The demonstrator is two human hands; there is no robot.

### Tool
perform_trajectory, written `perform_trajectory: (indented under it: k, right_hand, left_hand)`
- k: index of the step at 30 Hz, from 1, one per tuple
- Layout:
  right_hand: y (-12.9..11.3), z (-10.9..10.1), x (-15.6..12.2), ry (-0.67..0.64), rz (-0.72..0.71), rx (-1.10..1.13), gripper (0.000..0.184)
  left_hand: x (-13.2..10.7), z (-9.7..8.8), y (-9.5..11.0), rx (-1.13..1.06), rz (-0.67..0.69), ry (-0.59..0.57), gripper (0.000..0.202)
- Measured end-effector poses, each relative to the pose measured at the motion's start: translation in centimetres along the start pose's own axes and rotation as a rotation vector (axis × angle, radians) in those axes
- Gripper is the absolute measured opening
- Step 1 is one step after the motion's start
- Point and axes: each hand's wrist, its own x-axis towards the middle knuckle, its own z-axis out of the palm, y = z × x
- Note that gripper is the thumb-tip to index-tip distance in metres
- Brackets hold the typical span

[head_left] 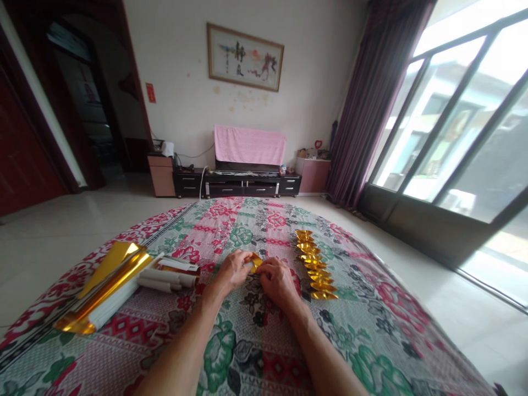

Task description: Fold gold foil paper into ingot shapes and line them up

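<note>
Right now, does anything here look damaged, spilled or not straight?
Yes: yellowish stains mark the wall below the framed picture, where the rest is mostly plain. The picture also slopes down to the right, though camera tilt may explain that. On the patterned cloth, nothing looks spilled; the gold pieces form a neat row.

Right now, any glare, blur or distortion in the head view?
Head view: daylight blows out the window at right; folded gold pieces throw glints; the curtain slants, likely lens stretch; window side looks smeared; gold piece between the hands lacks crisp detail.
</note>
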Motion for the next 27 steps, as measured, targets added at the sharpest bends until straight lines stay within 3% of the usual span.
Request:
perform_trajectory:
  k: [6, 12, 20, 27]
  right_hand:
    - [0.0, -0.1, 0.0, -0.002, -0.011, 0.009, 0.026]
    - [-0.1, -0.2, 0.1, -0.007, -0.020, 0.011, 0.025]
    - [-0.4, -0.3, -0.1, 0.020, -0.055, 0.018, 0.010]
    - [-0.2, -0.3, 0.1, 0.008, -0.039, 0.009, 0.013]
  left_hand:
    - [0.0, 0.1, -1.1, -0.141, -0.034, -0.007, 0.044]
    - [0.2, 0.1, -1.1, -0.022, 0.077, 0.190, 0.041]
    - [0.2, -0.2, -0.7, 0.025, 0.099, 0.044, 0.041]
    - [-0.1, -1.1, -0.3, 0.025, 0.093, -0.009, 0.026]
